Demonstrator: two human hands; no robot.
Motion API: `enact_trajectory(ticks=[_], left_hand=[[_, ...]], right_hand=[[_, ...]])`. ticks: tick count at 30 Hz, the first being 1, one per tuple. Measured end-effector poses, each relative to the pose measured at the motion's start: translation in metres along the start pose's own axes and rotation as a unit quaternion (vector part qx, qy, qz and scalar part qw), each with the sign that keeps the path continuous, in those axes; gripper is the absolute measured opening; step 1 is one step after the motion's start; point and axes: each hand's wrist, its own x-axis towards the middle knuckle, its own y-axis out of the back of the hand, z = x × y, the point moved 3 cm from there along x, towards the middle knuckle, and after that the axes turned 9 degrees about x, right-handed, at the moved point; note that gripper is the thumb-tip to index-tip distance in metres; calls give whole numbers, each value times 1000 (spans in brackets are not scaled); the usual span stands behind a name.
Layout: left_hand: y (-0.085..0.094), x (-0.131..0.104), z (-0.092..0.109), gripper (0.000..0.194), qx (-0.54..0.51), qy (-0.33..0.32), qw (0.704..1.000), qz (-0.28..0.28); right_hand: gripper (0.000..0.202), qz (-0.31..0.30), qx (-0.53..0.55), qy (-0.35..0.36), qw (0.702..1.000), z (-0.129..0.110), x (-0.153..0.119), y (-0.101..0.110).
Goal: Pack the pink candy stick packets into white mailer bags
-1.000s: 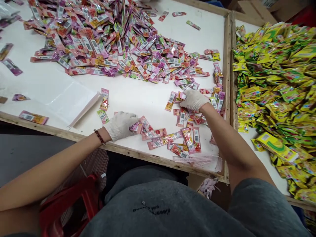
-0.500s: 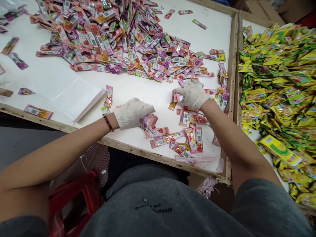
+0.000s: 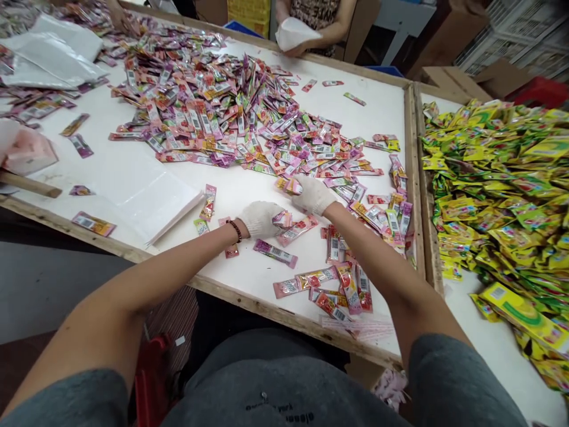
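Note:
White knit gloves cover both my hands above a white table [image 3: 249, 267]. My left hand [image 3: 261, 219] is closed on small candy packets [image 3: 283, 219], with a pink packet [image 3: 299, 230] just beside its fingers. My right hand [image 3: 311, 194] grips candy packets [image 3: 288, 186] in pink and yellow wrappers, a little farther from me. Below my left hand lies a purple packet [image 3: 275, 253]. Several loose packets [image 3: 349, 284] are strewn under my right forearm. Beyond both hands spreads a large heap of packets [image 3: 213, 118].
Clear plastic bags [image 3: 146, 201] lie flat at left. A wooden rim [image 3: 422, 178] divides off a pile of yellow-green packets [image 3: 498, 178] on the right. Across the table, a person's hand holds a white bag [image 3: 297, 34]. A red stool [image 3: 153, 373] stands below.
My hands have come closer together; the right moved left with packets. A purple packet now lies below my left hand. The view has tilted up, showing people across the table.

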Motion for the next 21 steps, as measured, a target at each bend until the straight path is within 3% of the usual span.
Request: enact_trajectory(ticks=[5, 10, 13, 15, 18, 21], left_hand=[[-1, -10, -10, 37, -21, 78, 997, 20], [23, -27, -16, 25, 126, 65, 990, -2], [41, -31, -29, 38, 185, 93, 978, 23], [48, -32, -36, 34, 180, 91, 979, 37], [43, -29, -28, 29, 166, -4, 986, 26], [26, -22, -1, 33, 149, -131, 980, -7]], right_hand=[[63, -39, 63, 11, 997, -51, 66, -14], [47, -64, 56, -62, 994, -57, 106, -23], [41, -47, 26, -42, 998, -50, 98, -24], [42, -38, 4, -27, 999, -44, 81, -24], [42, -20, -37, -1, 999, -34, 50, -22], [40, 2, -44, 23, 999, -25, 24, -15]])
